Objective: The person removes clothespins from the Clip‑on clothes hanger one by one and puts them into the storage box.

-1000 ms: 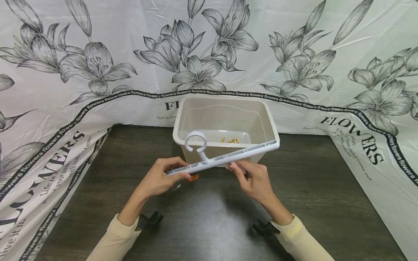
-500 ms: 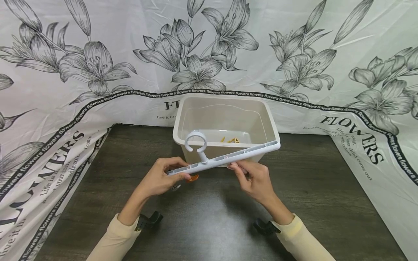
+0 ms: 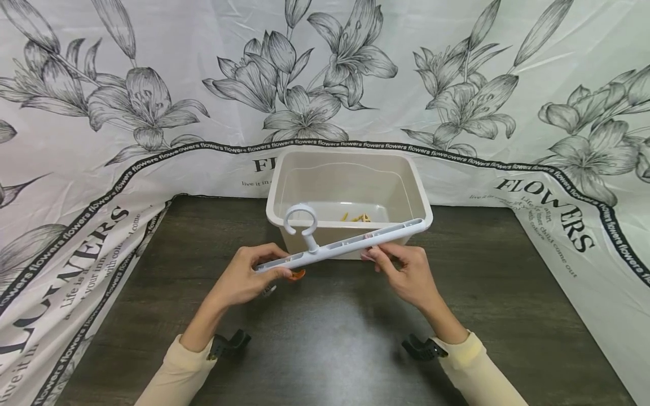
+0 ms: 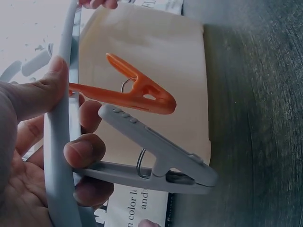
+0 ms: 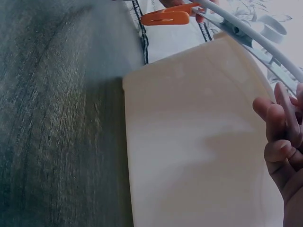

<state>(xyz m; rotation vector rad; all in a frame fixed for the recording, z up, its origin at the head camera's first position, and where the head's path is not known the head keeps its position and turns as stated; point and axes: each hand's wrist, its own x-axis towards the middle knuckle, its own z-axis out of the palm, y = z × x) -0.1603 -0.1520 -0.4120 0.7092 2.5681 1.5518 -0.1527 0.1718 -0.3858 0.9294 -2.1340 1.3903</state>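
Note:
A light grey plastic clip hanger (image 3: pixel 335 251) with an open ring hook (image 3: pixel 301 208) is held tilted, its right end higher and overlapping the tub rim. My left hand (image 3: pixel 247 276) grips the left end, thumb on the near side and fingers behind. Beside those fingers, in the left wrist view, an orange clothespin (image 4: pixel 120 98) and a grey clothespin (image 4: pixel 137 135) stick out from the bar. My right hand (image 3: pixel 408 273) has curled fingers, thumb and fingertips right at the bar's underside toward its right half; a reddish spot shows through the slot above them.
A beige plastic tub (image 3: pixel 350 224) stands behind the hanger, against the flowered cloth (image 3: pixel 457 73). Several small yellow pieces (image 3: pixel 363 218) lie on its floor. The dark wood tabletop (image 3: pixel 508 316) runs under both forearms, each wearing a black wrist mount (image 3: pixel 424 348).
My right hand has shifted right along the bar's underside. The hanger has moved slightly left, and the head view has shifted a little. My left hand keeps its grip.

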